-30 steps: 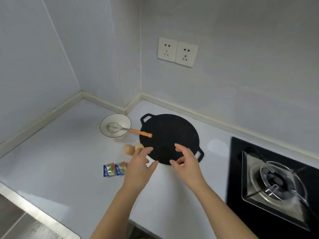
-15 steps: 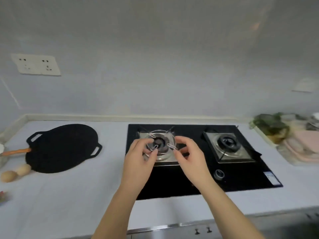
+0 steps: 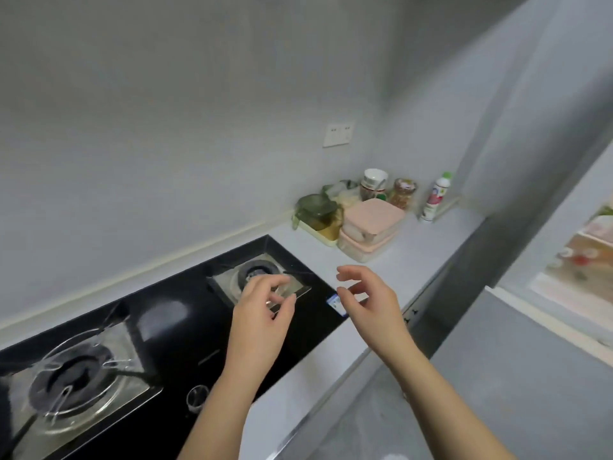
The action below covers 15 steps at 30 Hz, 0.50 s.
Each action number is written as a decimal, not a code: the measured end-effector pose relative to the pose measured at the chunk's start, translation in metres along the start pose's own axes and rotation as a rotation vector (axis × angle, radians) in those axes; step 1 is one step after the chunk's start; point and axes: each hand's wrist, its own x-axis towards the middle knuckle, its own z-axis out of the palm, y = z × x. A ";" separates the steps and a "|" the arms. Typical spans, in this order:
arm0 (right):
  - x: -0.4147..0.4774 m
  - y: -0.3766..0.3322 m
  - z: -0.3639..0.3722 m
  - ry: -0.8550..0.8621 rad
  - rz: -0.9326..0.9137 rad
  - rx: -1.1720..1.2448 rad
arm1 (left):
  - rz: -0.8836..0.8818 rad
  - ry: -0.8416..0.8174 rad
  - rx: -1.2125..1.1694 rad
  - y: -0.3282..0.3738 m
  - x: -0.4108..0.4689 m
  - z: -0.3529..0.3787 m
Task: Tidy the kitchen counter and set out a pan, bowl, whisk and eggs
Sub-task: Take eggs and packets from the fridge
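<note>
The pale grey kitchen counter [image 3: 414, 257] ran from the middle of the frame toward the upper right. The person's left hand [image 3: 262, 313] hung over the right burner of the black glass gas hob [image 3: 172, 327], fingers loosely curled, holding nothing. The right hand [image 3: 368, 300] hovered beside it above the counter's edge, half open and equally empty. Farther back, at centre right, stood stacked pink lidded boxes [image 3: 371, 220], a green glass jug [image 3: 318, 212] and a white green-capped bottle [image 3: 436, 195].

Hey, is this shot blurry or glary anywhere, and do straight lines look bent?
Head view: soft overall, left hand, right hand and the jars slightly smeared; head view: a pale glare patch on the black hob; head view: the wide lens bows the counter edge and walls.
</note>
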 end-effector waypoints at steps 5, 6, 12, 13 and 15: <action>0.049 0.053 -0.080 0.248 0.085 -0.120 | 0.136 -0.209 -0.118 0.025 0.076 0.108; 0.052 0.053 -0.085 0.254 0.076 -0.119 | 0.145 -0.203 -0.120 0.029 0.082 0.111; 0.055 0.099 -0.185 0.509 0.181 -0.242 | 0.282 -0.466 -0.217 0.077 0.118 0.231; 0.051 0.106 -0.201 0.555 0.208 -0.250 | 0.305 -0.506 -0.230 0.086 0.119 0.247; 0.040 0.124 -0.236 0.639 0.255 -0.269 | 0.370 -0.570 -0.261 0.107 0.117 0.289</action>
